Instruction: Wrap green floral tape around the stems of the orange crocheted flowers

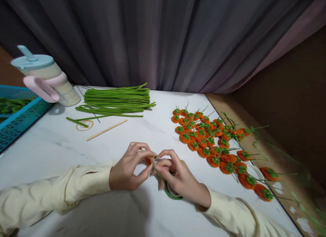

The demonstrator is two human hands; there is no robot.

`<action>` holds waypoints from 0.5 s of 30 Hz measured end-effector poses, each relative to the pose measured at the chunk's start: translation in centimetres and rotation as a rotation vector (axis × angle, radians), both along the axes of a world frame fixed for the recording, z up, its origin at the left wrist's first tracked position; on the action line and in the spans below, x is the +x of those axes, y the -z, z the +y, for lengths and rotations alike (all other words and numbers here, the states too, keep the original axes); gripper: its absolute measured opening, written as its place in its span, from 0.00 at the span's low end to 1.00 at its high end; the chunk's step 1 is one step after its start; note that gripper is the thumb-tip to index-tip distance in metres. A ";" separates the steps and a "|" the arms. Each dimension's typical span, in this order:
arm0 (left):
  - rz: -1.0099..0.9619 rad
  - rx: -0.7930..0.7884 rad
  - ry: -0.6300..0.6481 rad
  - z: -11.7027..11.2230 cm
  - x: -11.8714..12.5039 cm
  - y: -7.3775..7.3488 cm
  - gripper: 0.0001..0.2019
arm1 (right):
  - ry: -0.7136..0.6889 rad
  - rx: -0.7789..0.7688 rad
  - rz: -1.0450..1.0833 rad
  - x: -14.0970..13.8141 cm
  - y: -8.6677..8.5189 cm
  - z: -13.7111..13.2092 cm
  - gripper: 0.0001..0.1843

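Observation:
My left hand [128,167] and my right hand [178,175] meet over the white table [51,152], both in cream sleeves. Their fingers pinch a small orange pipe-cleaner flower [149,161] with a green stem between them. A roll of green tape [171,192] lies under my right palm, partly hidden. To the right lies a heap of finished orange flowers with green centres [214,141]. A bundle of green pipe cleaners [117,101] lies at the back of the table.
A wooden stick [106,130] and a rubber band [85,125] lie left of centre. A lidded cup with a pink handle [46,80] stands at the back left beside a blue basket [19,118]. A dark curtain [163,39] hangs behind.

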State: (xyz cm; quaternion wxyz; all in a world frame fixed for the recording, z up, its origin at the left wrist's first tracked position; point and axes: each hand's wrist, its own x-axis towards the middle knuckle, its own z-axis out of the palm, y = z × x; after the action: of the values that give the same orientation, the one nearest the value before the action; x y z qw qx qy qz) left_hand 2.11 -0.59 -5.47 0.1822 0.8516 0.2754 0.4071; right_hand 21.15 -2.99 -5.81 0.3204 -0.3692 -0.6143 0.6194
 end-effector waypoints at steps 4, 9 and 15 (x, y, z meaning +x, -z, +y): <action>-0.089 -0.010 0.006 0.0 0.0 0.3 0.19 | -0.001 -0.012 0.008 0.0 0.0 0.0 0.10; -0.148 -0.020 -0.050 0.6 -0.4 0.2 0.21 | -0.009 -0.049 -0.008 0.0 0.2 -0.2 0.11; 0.086 -0.014 -0.050 0.8 -0.6 -0.1 0.23 | 0.015 -0.040 0.057 0.0 0.3 -0.3 0.09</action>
State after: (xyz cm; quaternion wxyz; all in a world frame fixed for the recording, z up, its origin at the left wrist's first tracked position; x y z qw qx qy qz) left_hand 1.49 0.22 -5.41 0.1660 0.8598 0.3070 0.3728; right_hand 21.18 -3.24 -6.13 0.3351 -0.3621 -0.5898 0.6394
